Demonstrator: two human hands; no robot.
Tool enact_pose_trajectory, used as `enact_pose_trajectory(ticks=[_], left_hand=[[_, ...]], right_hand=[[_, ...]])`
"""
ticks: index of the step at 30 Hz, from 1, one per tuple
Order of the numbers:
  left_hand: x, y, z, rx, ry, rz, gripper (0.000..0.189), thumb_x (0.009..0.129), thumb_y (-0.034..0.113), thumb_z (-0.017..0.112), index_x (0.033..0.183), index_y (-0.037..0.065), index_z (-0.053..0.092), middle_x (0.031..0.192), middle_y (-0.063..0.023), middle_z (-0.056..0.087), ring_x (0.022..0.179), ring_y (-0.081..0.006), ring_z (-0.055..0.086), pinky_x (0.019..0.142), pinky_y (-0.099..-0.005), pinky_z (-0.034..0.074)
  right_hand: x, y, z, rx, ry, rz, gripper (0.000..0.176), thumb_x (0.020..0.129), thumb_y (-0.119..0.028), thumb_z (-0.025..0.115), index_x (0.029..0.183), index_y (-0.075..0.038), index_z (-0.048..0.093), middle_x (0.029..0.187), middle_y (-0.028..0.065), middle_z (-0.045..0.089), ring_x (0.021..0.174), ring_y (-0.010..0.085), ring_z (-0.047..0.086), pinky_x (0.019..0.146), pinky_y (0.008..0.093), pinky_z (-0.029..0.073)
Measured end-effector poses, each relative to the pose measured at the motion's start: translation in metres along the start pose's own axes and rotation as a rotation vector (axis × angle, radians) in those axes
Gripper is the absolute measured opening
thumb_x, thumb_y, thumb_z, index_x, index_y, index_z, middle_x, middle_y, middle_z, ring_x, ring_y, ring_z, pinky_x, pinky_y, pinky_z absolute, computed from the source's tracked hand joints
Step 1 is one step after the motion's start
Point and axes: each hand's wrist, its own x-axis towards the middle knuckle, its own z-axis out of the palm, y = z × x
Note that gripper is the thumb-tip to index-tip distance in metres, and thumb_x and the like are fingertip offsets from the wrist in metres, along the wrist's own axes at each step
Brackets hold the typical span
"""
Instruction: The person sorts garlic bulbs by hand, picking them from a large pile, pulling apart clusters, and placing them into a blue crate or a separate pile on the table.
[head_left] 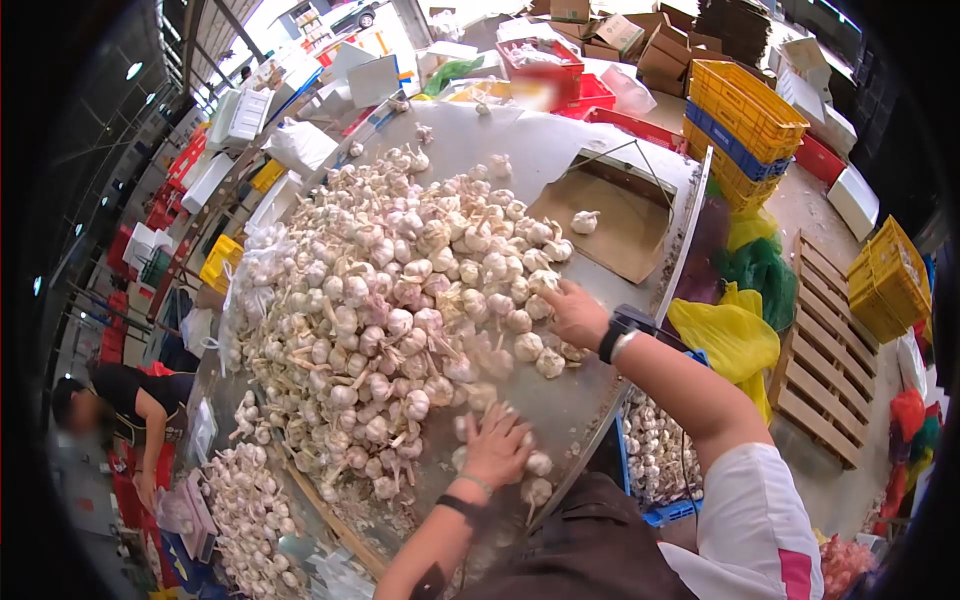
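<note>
Garlic [400,322] lies mid-frame, long axes crossed, stems pointing variously; my left hand [493,447] and right hand [577,315] spread against bulbs.

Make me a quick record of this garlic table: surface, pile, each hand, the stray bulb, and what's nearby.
Surface: metal table
Pile: loose garlic bulbs, many with stems
Left hand: fingers spread, among bulbs near table edge
Right hand: fingers at pile's edge; grip unclear
Stray bulb: on brown panel
Beside table: blue crate holding garlic
Farther right: wooden pallet
Far left: another person, bending
</note>
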Motion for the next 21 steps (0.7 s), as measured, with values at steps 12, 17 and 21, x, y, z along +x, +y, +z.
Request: enact_pose_trajectory(ticks=[12,17,21], left_hand=[[-0.161,-0.055,-0.031,0.072,0.035,-0.412,0.053,0.079,0.025,0.071,0.129,0.013,0.060,0.131,-0.0171,0.055,0.136,-0.0500,0.029,0.108,-0.0722,0.017],[-0.136,-0.071,-0.043,-0.070,0.125,-0.373,0.038,0.078,0.016,0.070,0.115,0.009,0.066,0.113,-0.0140,0.064,0.129,-0.0447,0.042,0.110,-0.0682,0.019],[-0.073,-0.077,-0.087,0.117,0.454,-0.327,0.025,0.077,0.007,0.068,0.102,0.012,0.067,0.109,-0.0074,0.064,0.125,-0.0340,0.050,0.111,-0.0626,0.024]], right_hand=[[0.000,-0.073,0.085,-0.118,-0.262,0.093,0.038,0.084,-0.005,0.057,0.120,0.000,0.043,0.112,0.0327,0.057,0.097,0.0479,0.065,0.082,0.0519,0.054],[0.018,-0.046,0.077,-0.177,-0.289,0.119,0.047,0.080,-0.011,0.063,0.124,-0.005,0.047,0.111,0.0288,0.057,0.098,0.0441,0.063,0.083,0.0492,0.053],[0.016,-0.026,0.103,-0.177,-0.216,0.008,0.043,0.072,-0.021,0.072,0.109,-0.003,0.059,0.104,0.0271,0.059,0.094,0.0437,0.063,0.083,0.0479,0.054]])
